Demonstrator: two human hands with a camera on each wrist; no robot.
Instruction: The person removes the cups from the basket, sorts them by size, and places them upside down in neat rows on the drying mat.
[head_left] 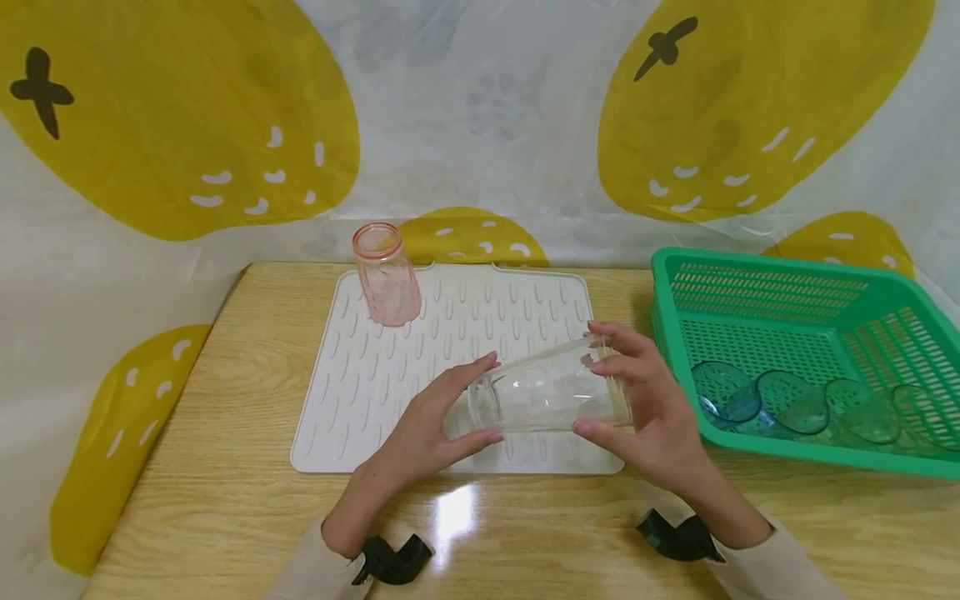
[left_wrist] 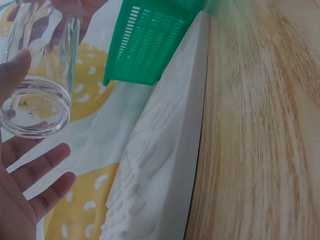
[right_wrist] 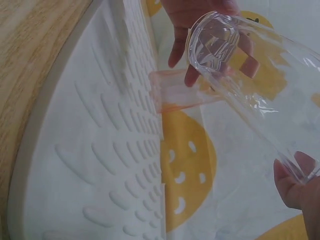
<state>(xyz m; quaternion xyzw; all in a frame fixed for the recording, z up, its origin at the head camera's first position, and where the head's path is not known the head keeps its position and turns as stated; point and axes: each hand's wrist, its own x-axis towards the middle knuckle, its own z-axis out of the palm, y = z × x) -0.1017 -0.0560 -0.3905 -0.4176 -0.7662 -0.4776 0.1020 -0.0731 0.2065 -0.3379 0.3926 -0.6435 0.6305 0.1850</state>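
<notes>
A clear glass is held on its side above the white ribbed mat, its thick base to the left. My right hand grips it around the mouth end, thumb below and fingers above. My left hand is around the base end; in the left wrist view its fingers are spread and straight, with the thumb by the glass. A pink glass stands at the mat's back left corner, its thick-rimmed end up. The right wrist view shows the clear glass in front of the pink one.
A green basket stands on the wooden table at the right, with several bluish and clear glasses along its near side. A cloth with yellow shapes hangs behind the table and at the left.
</notes>
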